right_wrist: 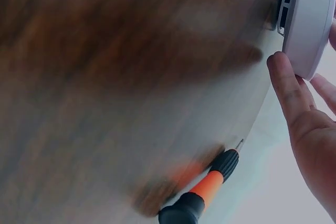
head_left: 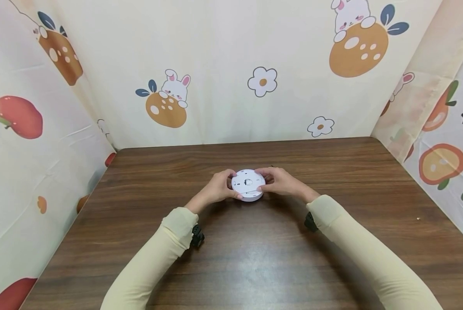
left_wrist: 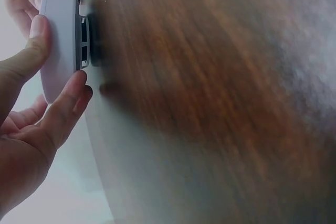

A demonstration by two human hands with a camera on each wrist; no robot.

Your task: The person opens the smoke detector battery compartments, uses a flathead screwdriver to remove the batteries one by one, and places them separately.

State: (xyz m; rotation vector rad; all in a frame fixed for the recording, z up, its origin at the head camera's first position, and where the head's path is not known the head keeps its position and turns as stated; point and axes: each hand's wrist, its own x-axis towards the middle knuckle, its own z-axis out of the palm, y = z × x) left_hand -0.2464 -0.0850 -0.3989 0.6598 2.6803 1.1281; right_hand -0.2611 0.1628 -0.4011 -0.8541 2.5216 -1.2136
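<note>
A round white smoke detector (head_left: 248, 186) is between both hands near the middle of the table. Its slotted flat back faces up, and the vented side (left_wrist: 84, 40) faces the wood; whether it touches the table I cannot tell. The left hand (head_left: 218, 187) grips the left rim, thumb at the near edge and fingers at the far edge. On the opposite rim, the right hand (head_left: 284, 182) holds it between thumb and fingers. An orange and black screwdriver (right_wrist: 206, 188) lies on the table by the right hand, mostly hidden in the head view.
The brown wood-grain table (head_left: 250, 258) ends at a patterned curtain (head_left: 223, 51) behind, with more printed cloth at both sides. Dark wrist devices (head_left: 197, 236) sit under the sleeve cuffs. A tiny light speck (head_left: 418, 218) lies at the right.
</note>
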